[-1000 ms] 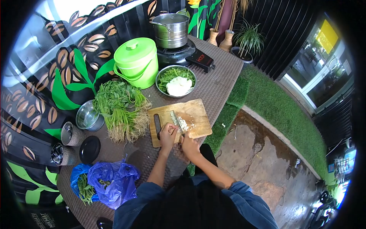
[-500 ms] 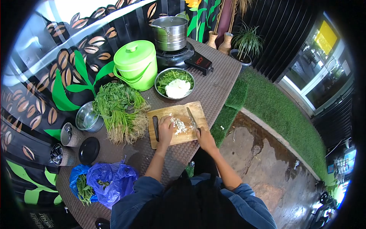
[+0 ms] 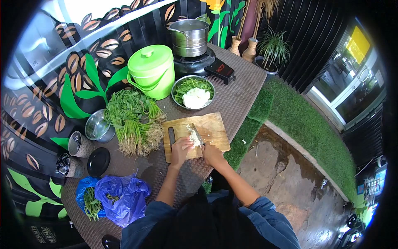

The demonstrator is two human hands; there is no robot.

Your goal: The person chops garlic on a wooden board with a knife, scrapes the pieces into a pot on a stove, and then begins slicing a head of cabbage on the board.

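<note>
On a wooden cutting board [image 3: 219, 132] lies a small heap of finely chopped white pieces [image 3: 194, 140], perhaps garlic, with loose bits around it. My right hand [image 3: 212, 155] is closed round the handle of a knife [image 3: 196, 132], whose blade lies along the heap's right side, pointing away from me. At the heap's left edge, my left hand [image 3: 180, 151] rests low on the board with its fingers stretched out, the fingertips touching the pieces. Beyond the board stands a metal bowl [image 3: 174, 102] holding cut greens [image 3: 185, 85] and a white mass [image 3: 197, 98].
A bunch of rooted greens [image 3: 134, 120] lies left of the board, beside a steel bowl [image 3: 98, 129]. Behind are a green lidded bucket [image 3: 151, 68] and a pot [image 3: 190, 39] on a burner [image 3: 192, 65]. Blue plastic bags [image 3: 124, 199] sit at the near left.
My right hand has brought the knife leftward from the board's right side to the chopped heap. My left hand has come down toward me, its fingers now at the heap's left edge.
</note>
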